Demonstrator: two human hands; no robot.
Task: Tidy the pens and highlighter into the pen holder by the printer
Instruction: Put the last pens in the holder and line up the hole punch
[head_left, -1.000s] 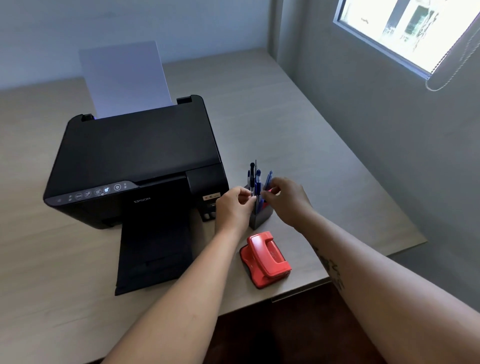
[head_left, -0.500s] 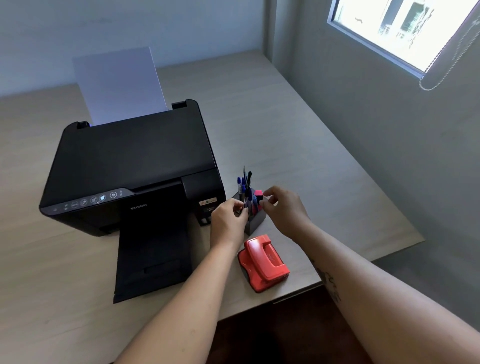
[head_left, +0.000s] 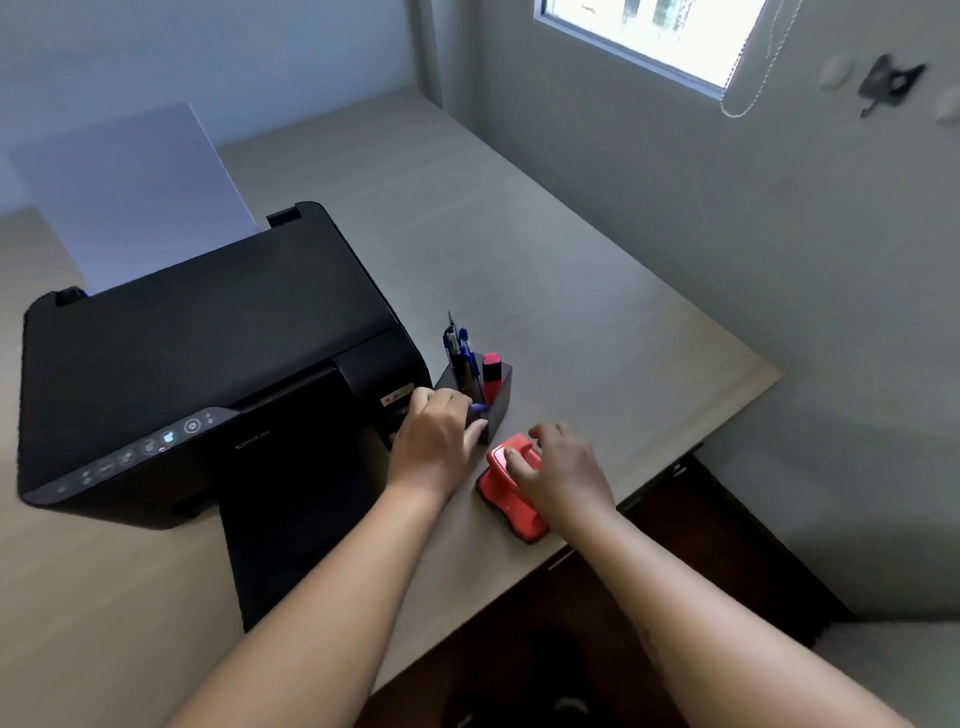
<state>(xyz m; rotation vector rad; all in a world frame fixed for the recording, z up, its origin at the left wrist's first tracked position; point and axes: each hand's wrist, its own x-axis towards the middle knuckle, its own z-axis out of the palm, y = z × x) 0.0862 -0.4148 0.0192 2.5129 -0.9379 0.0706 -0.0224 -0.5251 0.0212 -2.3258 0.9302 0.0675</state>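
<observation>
Pens (head_left: 458, 347) with blue caps stand upright beside a pink highlighter (head_left: 491, 370) in the dark, boxy pen holder (head_left: 500, 396), just right of the matte black printer (head_left: 208, 364) on the pale wood-grain desk (head_left: 571, 291). The left hand (head_left: 434, 441) touches the holder's near wall, its grip pinching a blue pen (head_left: 479, 408), while the right hand (head_left: 563, 475) rests loosely spread on a glossy red hole punch (head_left: 506, 488).

Left hand (head_left: 436, 441) hides pen holder (head_left: 497, 400) near wall, right hand (head_left: 563, 475) covers red hole punch (head_left: 501, 486) top; pens (head_left: 457, 351) above left hand blurred.
</observation>
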